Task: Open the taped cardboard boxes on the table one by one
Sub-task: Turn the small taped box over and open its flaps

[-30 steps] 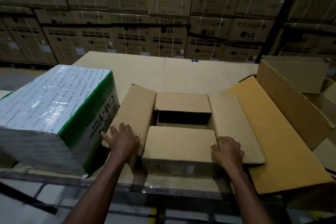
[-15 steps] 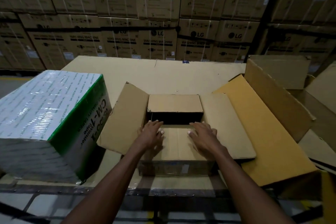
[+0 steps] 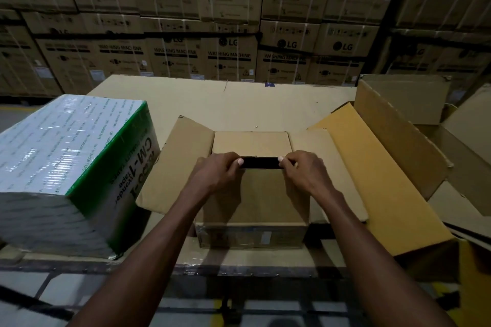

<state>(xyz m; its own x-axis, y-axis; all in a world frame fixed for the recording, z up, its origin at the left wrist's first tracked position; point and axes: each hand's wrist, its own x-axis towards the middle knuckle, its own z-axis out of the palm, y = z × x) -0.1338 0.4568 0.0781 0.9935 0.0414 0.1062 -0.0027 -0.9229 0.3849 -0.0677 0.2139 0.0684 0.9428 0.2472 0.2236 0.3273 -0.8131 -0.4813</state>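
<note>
One wide-angle camera on my head looks forward and steeply down, close over my table (image 3: 265, 103). My forearms enter from the bottom edge, reaching to the frame's centre. Stacked cartons (image 3: 228, 58) fill the upper frame, farther off. No second view shares this scene.

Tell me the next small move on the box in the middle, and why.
Probably pull the near inner flap up and back toward you. Both side flaps already lie spread, the left hand and right hand grip that flap's far edge, and only a dark slit separates it from the far inner flap.
</note>
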